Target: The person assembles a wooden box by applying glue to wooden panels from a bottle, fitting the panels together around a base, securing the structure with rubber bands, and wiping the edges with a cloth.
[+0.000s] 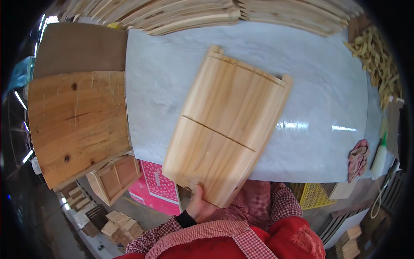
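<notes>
A pale wooden panel [220, 125] lies slantwise over the white tabletop [319, 77], its near end reaching past the front edge toward my body. A dark, thin slot runs across its middle, and the far end has a grooved edge between two protruding corners. My left hand [202, 208] grips the near end, thumb on top by a small dark hole or notch; the other fingers are hidden beneath the wood. On the right, only the checked sleeve [286, 202] of my right arm shows; my right hand is out of sight.
Stacked wooden slats [194, 17] line the far side. Brown boards [79, 125] stand at the left above a pink box [159, 185] and a wooden crate [114, 177]. Rightward are wood strips [375, 60], a crumpled cloth [358, 159], a green-tipped bottle [379, 157] and a yellow basket [317, 195].
</notes>
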{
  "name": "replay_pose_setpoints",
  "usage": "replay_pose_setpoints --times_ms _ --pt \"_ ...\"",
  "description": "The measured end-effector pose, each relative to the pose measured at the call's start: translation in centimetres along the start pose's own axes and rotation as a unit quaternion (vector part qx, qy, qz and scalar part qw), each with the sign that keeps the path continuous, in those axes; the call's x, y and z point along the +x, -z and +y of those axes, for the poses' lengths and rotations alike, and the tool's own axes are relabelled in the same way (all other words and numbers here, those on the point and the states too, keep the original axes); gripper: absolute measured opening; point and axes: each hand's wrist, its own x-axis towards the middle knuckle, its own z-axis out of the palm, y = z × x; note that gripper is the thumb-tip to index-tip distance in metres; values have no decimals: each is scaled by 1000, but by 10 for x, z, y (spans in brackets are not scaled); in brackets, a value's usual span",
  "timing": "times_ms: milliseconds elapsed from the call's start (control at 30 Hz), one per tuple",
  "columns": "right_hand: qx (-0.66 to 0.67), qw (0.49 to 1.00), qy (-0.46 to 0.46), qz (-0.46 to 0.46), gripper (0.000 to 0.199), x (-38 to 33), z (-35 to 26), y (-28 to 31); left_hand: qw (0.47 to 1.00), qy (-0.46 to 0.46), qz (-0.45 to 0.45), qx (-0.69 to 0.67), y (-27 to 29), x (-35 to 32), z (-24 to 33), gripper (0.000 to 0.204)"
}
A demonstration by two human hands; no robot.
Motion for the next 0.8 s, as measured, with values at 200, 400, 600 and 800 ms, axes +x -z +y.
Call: replay_pose_setpoints --times_ms 200,400,600,800 --pt "15 996 -60 66 48 -9 73 13 989 -38 -118 87 -50 5 -28 86" --pt "57 980 -87 173 46 27 72 -13 979 -30 -202 22 -53 12 -53 84" --pt "118 967 -80 210 43 48 110 -24 985 -18 -167 47 -36 7 -64 78" --pt "112 958 -50 259 41 -6 139 33 974 -34 -215 56 -48 22 -68 71"
